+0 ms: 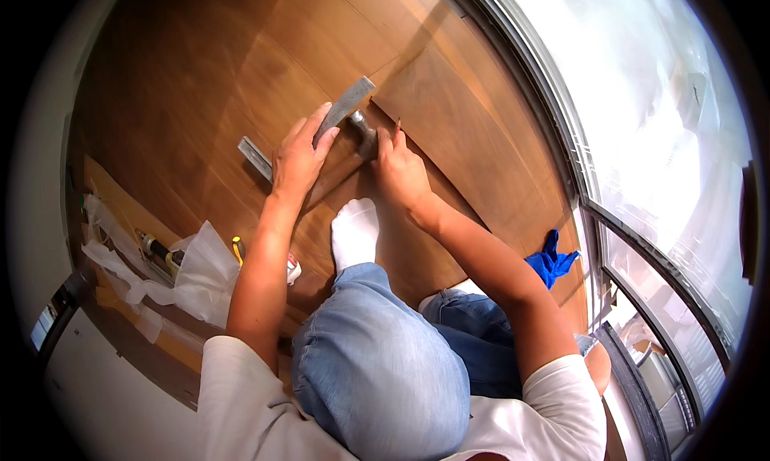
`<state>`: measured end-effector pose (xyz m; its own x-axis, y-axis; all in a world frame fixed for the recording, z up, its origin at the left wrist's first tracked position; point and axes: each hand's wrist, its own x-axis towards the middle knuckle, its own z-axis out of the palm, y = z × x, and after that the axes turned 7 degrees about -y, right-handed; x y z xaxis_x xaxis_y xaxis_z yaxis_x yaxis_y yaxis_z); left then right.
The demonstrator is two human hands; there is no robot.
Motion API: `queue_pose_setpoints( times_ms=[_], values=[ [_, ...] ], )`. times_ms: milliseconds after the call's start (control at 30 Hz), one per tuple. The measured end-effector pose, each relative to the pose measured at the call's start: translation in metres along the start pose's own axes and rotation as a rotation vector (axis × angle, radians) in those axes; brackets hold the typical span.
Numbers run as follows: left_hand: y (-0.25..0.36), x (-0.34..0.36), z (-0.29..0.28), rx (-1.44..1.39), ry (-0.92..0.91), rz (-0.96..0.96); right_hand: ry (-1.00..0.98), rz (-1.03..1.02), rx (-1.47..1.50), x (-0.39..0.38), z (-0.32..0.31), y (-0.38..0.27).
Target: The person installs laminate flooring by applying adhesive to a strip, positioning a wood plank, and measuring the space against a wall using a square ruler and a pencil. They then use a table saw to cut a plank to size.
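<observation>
Left hand (298, 156): is gripping metal bar (346, 107).
Right hand (403, 174): is pinching pencil (397, 127).
Hammer (368, 143): is lying near board's (469, 136) corner.

From my end of the feed, I can read no text, label, number or sign on anything. The metal bar (346, 107) may carry fine markings, but its face shows too small for me to tell.

Around me, the brown wood-plank floor (184, 124) carries a flat brown wooden board (473, 132), a crumpled bright-blue cloth (551, 260) and crumpled, thin white sheeting (206, 272)
</observation>
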<state>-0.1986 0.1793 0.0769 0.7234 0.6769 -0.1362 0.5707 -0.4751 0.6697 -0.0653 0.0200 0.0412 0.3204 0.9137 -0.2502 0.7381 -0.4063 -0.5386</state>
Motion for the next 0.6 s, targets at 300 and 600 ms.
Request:
queue_pose_setpoints(
  times_ms=[300, 600],
  values=[
    [-0.025, 0.01, 0.011, 0.023, -0.101, -0.004, -0.124, 0.13, 0.126, -0.016, 0.011, -0.03],
    [-0.021, 0.007, 0.022, 0.053, -0.199, -0.07, -0.215, 0.036, 0.085, -0.052, -0.027, 0.009]
  ],
)
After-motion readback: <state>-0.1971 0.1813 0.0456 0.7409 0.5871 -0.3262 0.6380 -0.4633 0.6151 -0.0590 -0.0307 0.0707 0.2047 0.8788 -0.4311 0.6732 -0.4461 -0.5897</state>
